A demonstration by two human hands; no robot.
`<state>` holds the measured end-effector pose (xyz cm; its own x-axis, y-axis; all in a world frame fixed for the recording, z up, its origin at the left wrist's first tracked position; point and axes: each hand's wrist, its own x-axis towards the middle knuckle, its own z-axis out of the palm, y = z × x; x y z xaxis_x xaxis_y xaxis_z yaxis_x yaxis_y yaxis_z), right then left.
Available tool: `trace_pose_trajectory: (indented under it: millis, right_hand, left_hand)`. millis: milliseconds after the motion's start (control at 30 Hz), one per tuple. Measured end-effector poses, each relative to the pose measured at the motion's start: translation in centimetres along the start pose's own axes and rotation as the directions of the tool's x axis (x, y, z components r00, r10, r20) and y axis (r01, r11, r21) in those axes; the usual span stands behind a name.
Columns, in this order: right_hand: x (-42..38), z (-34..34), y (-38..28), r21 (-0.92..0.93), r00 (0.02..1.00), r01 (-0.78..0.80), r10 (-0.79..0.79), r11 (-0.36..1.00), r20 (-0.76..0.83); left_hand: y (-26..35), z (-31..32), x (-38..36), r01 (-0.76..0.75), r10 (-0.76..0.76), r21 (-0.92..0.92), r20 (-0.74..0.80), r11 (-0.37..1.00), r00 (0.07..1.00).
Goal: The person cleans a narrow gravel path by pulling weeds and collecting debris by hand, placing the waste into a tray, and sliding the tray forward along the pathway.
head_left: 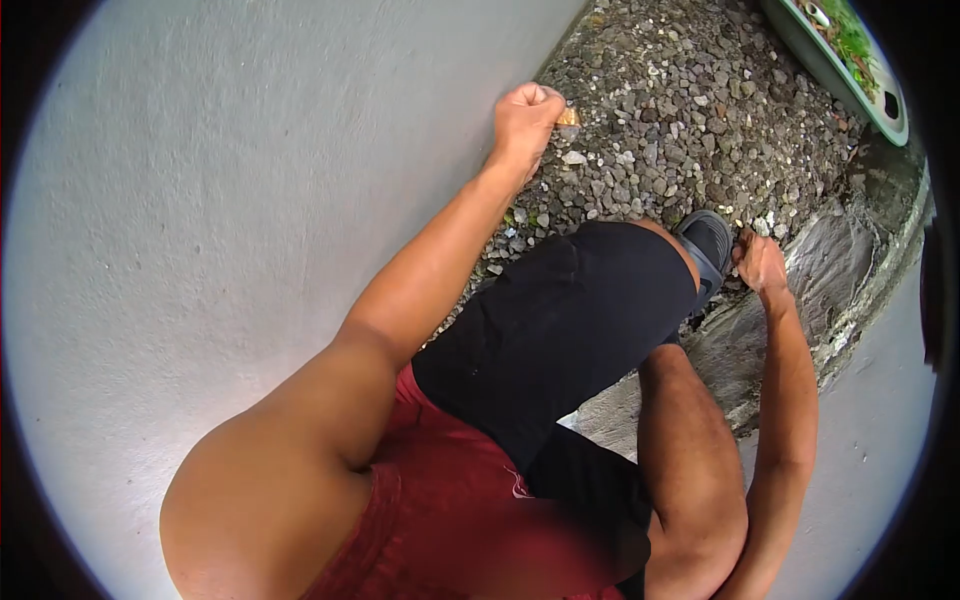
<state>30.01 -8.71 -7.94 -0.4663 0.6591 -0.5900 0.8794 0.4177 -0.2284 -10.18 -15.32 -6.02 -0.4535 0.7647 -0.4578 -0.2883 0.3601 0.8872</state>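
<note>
My left hand [527, 118] is closed in a fist beside the wall, low over the gravel. From its fingers sticks a small golden-brown flat piece [569, 117], like a dry leaf or a scrap of wrapper. Grey gravel [680, 110] spreads below and around it. At the right, my right hand [762, 262] reaches down to the gravel's edge, close beside the toe of my dark shoe [707, 243]. Its fingers are curled together at the stones, and I cannot tell what is between them.
A smooth grey wall [250, 180] rises along the left. Rough concrete [840, 260] borders the gravel on the right. A pale green planter [850, 85] with grass and leaves lies at the top right. My bent knee in black shorts [570, 310] is between my arms.
</note>
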Motion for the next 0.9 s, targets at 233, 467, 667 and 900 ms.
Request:
trace_pose_trajectory:
  millis: [233,467,667,900]
  right_hand:
    - [0.3,0.4,0.6,0.019,1.000,0.008,-0.008,1.000,0.015]
    - [0.1,0.2,0.0,-0.025,0.999,-0.001,0.002,1.000,0.051]
    - [0.3,0.5,0.4,-0.039,0.999,0.031,-0.030,0.999,0.010]
    - [0.4,0.6,0.6,-0.044,1.000,0.018,-0.017,0.999,0.021]
  left_hand:
    - [-8.2,-6.9,-8.8,0.422,-0.431,0.166,0.025,0.891,0.902]
    - [-9.4,-11.4,-13.2,0.446,-0.162,0.690,-0.438,0.571,0.884]
    - [-9.9,-13.6,-14.9,0.422,-0.076,0.772,-0.442,0.475,0.894]
    - [-10.5,-13.1,-14.0,0.211,0.076,0.905,-0.256,0.369,0.964]
